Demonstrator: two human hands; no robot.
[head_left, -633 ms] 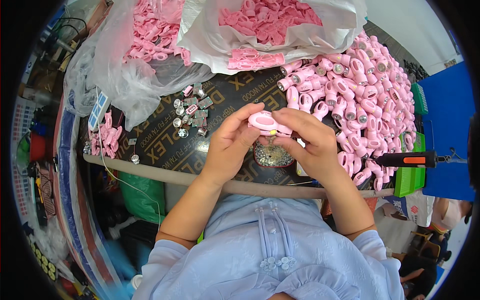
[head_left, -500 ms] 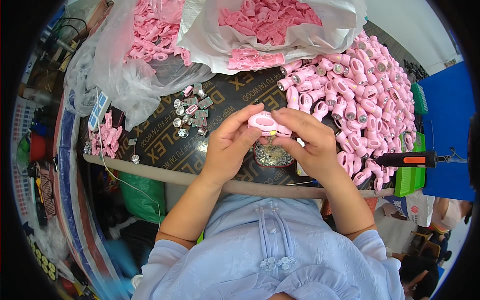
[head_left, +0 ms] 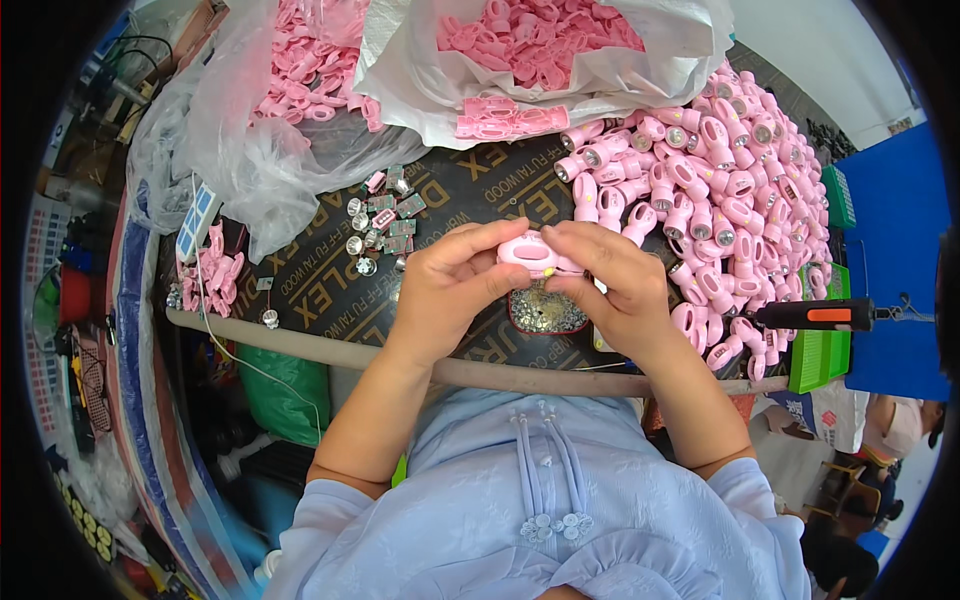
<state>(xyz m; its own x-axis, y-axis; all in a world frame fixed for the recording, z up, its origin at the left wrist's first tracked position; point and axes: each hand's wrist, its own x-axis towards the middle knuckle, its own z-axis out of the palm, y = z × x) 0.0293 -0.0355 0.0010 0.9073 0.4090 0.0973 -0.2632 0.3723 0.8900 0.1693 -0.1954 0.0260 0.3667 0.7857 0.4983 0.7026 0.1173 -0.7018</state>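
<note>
Left hand and right hand together grip one pink torch body at the middle of the frame.
Both the left hand and the piece have shifted slightly lower while the grip holds, so it seems to be under adjustment rather than released. Just below, a red-rimmed tray of small metal pieces lies on the dark counter, partly covered by the hands. Circuit boards lie at centre left; a white sack of pink shells fills the top centre. A heap of pink torches crowds the right side, a black-and-orange tool at its lower edge.
</note>
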